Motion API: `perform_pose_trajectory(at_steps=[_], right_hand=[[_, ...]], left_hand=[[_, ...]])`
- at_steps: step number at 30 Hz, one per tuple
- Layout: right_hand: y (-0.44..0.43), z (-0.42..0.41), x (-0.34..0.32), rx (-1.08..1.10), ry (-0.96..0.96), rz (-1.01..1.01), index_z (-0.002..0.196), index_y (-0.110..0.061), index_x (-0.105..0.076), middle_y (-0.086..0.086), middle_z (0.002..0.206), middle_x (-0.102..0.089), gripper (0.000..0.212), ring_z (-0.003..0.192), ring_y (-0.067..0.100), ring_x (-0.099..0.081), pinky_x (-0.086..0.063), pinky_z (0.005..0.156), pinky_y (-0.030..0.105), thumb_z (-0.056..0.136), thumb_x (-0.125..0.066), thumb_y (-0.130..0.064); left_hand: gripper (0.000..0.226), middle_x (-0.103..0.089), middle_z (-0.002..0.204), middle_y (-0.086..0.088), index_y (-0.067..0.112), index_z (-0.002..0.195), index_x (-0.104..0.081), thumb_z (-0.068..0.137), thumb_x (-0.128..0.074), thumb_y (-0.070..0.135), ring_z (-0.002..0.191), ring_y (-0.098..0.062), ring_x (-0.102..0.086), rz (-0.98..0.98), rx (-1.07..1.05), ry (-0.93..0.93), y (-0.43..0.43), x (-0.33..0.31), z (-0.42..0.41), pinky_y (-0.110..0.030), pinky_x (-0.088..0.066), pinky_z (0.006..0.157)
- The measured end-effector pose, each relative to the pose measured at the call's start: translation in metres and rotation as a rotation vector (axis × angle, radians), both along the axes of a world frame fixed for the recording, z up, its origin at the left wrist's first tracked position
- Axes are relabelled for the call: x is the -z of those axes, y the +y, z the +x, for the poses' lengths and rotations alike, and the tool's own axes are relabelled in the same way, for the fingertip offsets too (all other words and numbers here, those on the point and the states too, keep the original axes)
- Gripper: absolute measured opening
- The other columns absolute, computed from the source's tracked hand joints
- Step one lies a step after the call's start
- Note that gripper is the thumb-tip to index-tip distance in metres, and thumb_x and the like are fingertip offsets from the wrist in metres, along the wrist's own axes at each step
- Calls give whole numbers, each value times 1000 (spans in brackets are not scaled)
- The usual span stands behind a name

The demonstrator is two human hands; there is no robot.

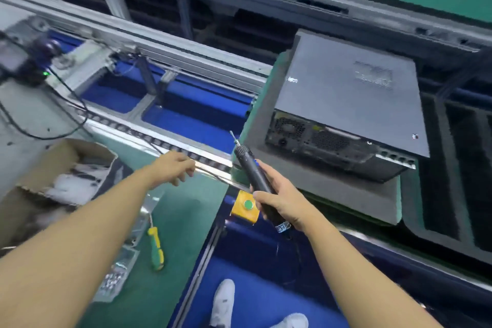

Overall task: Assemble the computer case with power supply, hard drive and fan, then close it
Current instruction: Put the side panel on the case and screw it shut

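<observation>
The grey computer case (346, 93) lies flat with its side panel on, resting on a dark foam pad (327, 186) on the conveyor at the right; its rear ports face me. My right hand (279, 202) grips a black electric screwdriver (253, 176) whose bit points up and left, short of the case's near left corner. My left hand (174, 166) hovers over the metal conveyor rail, fingers loosely curled and holding nothing that I can see.
A yellow box with a green button (246, 206) sits under the screwdriver. A green-and-yellow hand screwdriver (156, 247) and a tray of screws (114, 278) lie on the green bench. A cardboard box (61, 176) of parts stands left. A black device (24, 61) with cables sits far left.
</observation>
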State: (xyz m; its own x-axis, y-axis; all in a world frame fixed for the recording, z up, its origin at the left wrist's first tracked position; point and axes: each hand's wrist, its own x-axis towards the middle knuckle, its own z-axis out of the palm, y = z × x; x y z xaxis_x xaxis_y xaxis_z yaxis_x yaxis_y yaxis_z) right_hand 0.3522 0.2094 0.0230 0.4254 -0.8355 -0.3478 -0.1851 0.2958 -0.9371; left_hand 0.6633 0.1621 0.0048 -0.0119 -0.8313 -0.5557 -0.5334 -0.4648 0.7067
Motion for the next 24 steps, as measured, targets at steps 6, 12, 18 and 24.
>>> perform_pose_trajectory(at_steps=[6,12,18,24], right_hand=[[0,60,14,-114,-12,59,149,-41,-38,2,93,-70,80,66,25,-60,-54,61,37,81,-71,-14],[1,92,22,-164,-40,66,143,-45,-38,-3,93,-72,76,63,17,-61,-53,56,33,82,-71,-15],[-3,88,20,-163,-52,54,135,-55,-44,-1,96,-70,71,61,17,-61,-52,55,30,84,-69,-13],[-11,55,6,-40,-81,25,148,-39,-41,4,101,-69,79,70,22,-61,-53,58,35,82,-73,-11]], left_hand=[[8,-73,85,-10,9,82,-72,86,-68,15,79,-23,-67,90,119,-511,65,33,91,-26,-50,67],[7,-68,86,1,19,78,-70,82,-68,13,99,-24,-67,151,3,-640,96,56,120,-25,-48,82],[28,-68,115,-12,23,97,-77,92,-55,7,98,-32,-66,131,-162,-640,95,69,108,-40,-55,90],[37,-69,65,0,23,61,-66,82,-42,4,55,-23,-65,-184,-299,-321,42,24,55,-31,-53,53]])
